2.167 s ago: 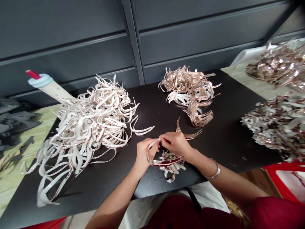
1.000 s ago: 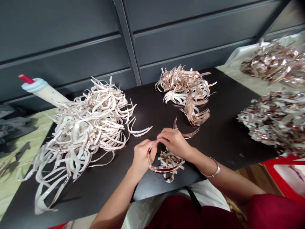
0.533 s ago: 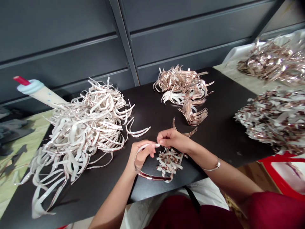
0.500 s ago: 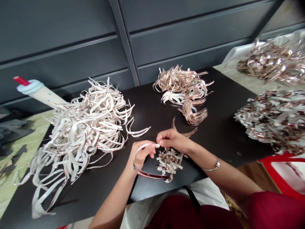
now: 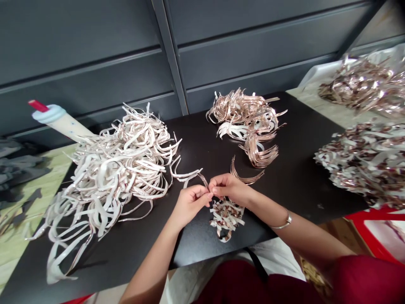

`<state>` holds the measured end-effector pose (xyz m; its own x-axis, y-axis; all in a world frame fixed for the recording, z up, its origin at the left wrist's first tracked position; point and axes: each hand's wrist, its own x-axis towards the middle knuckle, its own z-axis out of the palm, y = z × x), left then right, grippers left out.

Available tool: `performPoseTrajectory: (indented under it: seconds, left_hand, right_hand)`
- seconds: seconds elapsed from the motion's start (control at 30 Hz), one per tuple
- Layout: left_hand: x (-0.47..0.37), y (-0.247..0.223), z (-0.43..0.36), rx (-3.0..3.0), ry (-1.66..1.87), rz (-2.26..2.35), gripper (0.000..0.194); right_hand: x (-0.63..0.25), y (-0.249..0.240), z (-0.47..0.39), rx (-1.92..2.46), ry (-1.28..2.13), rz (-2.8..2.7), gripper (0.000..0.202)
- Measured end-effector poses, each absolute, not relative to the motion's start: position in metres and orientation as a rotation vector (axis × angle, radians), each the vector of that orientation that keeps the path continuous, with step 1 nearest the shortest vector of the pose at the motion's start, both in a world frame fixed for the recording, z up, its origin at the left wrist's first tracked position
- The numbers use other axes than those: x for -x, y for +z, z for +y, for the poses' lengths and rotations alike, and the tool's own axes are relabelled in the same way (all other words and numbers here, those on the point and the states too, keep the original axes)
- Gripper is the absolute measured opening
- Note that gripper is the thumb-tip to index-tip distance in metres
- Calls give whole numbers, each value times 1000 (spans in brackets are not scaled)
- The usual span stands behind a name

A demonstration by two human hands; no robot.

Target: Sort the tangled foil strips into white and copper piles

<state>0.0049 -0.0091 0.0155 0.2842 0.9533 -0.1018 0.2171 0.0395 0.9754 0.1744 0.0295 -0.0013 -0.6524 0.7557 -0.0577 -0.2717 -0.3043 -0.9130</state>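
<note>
My left hand and my right hand meet at their fingertips over the black table, both closed in a pinch. A thin shiny strip rises from between the fingers and bends away to the left; its pinched end is hidden. Just below the fingertips lies a small clump of short white and copper-coloured pieces. Beyond my right hand rests a small curved bundle of copper strips. A large heap of long white strips spreads to the left of my hands.
Copper strips are piled at the back of the black table. Mixed short pieces and a shiny heap lie at the right. A white roll with a red end leans behind the white heap, near the grey panelled wall.
The strip that looped down over my left wrist to the clump now shows only as a short piece above the fingertips. My left hand has turned slightly, and the fingertips have come together.
</note>
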Motion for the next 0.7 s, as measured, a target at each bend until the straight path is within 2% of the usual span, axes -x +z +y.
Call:
performPoseTrajectory:
  seconds: [0.17, 0.27, 0.43, 0.6, 0.7]
  left_hand:
    - [-5, 20, -11, -1559, 853, 1064, 26]
    - [-7, 17, -13, -1482, 971, 958, 23]
    - [-8, 14, -13, -1686, 1120, 1102, 20]
    - [-10, 13, -16, -2089, 1154, 1251, 17]
    - [-12, 11, -17, -2180, 1138, 1227, 17]
  right_hand:
    - [-182, -7, 38, 551, 2226, -1111, 34]
    - [-191, -5, 45, 556, 2214, -1146, 33]
    - [-200, 3, 48, 636, 1933, -1349, 27]
    - [-191, 2, 39, 676, 1711, -1549, 54]
    - [-182, -1, 33, 886, 1287, -1784, 41]
